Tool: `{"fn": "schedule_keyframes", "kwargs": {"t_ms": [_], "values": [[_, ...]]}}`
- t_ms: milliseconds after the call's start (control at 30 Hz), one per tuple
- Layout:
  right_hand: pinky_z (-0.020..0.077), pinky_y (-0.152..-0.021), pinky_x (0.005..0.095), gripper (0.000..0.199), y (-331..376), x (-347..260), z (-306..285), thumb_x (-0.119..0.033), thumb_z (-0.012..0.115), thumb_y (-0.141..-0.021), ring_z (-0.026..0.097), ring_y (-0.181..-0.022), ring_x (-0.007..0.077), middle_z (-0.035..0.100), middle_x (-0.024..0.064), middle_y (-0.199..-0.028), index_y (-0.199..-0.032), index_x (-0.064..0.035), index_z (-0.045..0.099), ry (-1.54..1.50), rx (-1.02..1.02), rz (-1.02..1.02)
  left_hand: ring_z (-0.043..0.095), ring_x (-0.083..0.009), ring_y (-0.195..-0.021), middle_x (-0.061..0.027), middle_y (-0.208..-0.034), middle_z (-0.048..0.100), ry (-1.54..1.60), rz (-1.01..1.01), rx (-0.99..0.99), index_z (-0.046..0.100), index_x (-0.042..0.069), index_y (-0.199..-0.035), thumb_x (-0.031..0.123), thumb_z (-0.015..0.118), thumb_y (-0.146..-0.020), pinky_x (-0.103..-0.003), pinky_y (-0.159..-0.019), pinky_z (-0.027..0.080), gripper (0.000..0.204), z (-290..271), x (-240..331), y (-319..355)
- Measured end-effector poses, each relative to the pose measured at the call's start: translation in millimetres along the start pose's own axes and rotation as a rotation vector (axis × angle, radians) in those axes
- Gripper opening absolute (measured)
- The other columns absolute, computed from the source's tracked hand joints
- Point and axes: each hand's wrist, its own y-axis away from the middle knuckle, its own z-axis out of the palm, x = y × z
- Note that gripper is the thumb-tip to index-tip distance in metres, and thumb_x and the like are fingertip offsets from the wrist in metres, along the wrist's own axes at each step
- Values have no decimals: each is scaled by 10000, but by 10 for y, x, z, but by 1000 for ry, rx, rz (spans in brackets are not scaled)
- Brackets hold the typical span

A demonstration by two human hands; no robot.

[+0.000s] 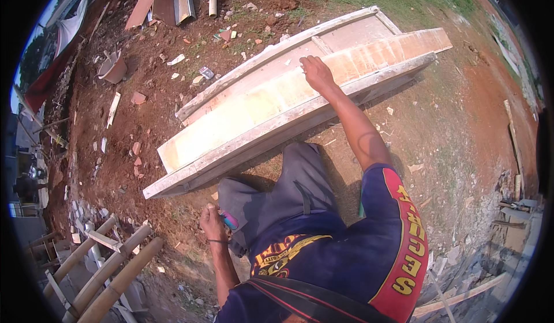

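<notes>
A long pale wooden board lies slantwise on a whitish timber form in front of my knees. My right hand reaches across to the board's far edge, its fingers curled in a pinch. Whatever the fingers hold, if anything, is too small to make out. Down beside my left thigh, my left hand is closed. A small pink and teal object shows right next to it; I cannot tell whether the hand grips it. Beyond the board, a shallow panel with timber edging runs alongside.
Bamboo poles stand at the lower left. A bucket sits on the red soil to the far left, among broken tile pieces. Brown sheets lie at the back. Grass and rubble border the right side.
</notes>
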Motion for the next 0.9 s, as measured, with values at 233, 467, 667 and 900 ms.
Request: {"fn": "schedule_keyframes", "kwargs": {"t_ms": [233,467,667,900], "values": [[482,-938,480,274,-675,256,1507,-241,509,-965,559,-1170,310,612,104,-1189,-1208,-133,574,172,-720,137,337,-49,-423,64,-585,405,172,-403,-326,614,105,-827,474,572,-966,-235,-396,244,396,1077,-75,-382],[381,-1020,573,306,-677,736,2269,-293,558,-941,506,-1237,250,606,42,-1202,-1230,-198,591,337,-801,130,434,-87,-517,1,-720,567,248,-509,-459,633,101,-954,555,525,-958,-254,-466,351,466,1577,16,-795],[417,-957,547,305,-758,1117,2274,-425,580,-912,501,-1233,213,624,-4,-1168,-1092,-197,670,368,-896,-116,405,-131,-497,-29,-791,561,415,-617,-605,555,118,-1118,678,453,-924,-273,-466,365,602,1806,-80,-945],[506,-759,486,286,-754,1197,1560,-380,581,-915,646,-873,358,653,140,-829,-918,-97,621,-50,-903,-187,384,-133,-494,-11,-725,507,515,-609,-406,459,160,-915,668,505,-907,-293,-448,349,510,2110,-19,-1009]]}}
